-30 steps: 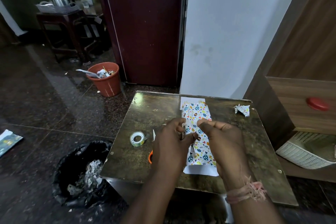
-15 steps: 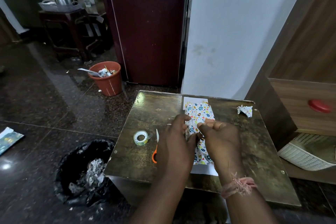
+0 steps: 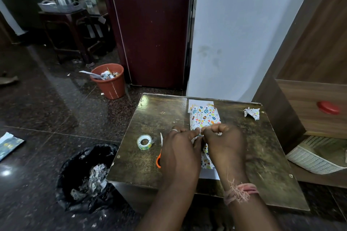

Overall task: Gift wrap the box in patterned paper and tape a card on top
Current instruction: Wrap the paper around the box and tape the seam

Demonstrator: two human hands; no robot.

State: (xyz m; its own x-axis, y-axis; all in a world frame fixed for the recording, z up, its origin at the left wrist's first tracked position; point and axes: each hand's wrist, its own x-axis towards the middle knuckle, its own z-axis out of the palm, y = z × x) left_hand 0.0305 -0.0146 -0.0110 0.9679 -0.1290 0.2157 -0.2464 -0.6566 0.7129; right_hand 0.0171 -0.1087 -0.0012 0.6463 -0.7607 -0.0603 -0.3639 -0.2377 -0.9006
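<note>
Currently the left hand (image 3: pixel 180 154) and right hand (image 3: pixel 223 146) pinch the patterned paper (image 3: pixel 204 118) at the table (image 3: pixel 150 155) centre, fingers curled. Thin, light, crease-prone sheet; grip edges only.

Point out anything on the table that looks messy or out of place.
A crumpled scrap of patterned paper lies loose at the table's far right corner, apart from the box being wrapped. Nothing else stands out.

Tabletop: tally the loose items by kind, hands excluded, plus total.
Wrapped box in patterned paper: 1
Tape roll: 1
Scissors, only the orange handle showing: 1
Crumpled paper scrap: 1
Total: 4
Anything hidden under the left hand or right hand is not counted.
</note>
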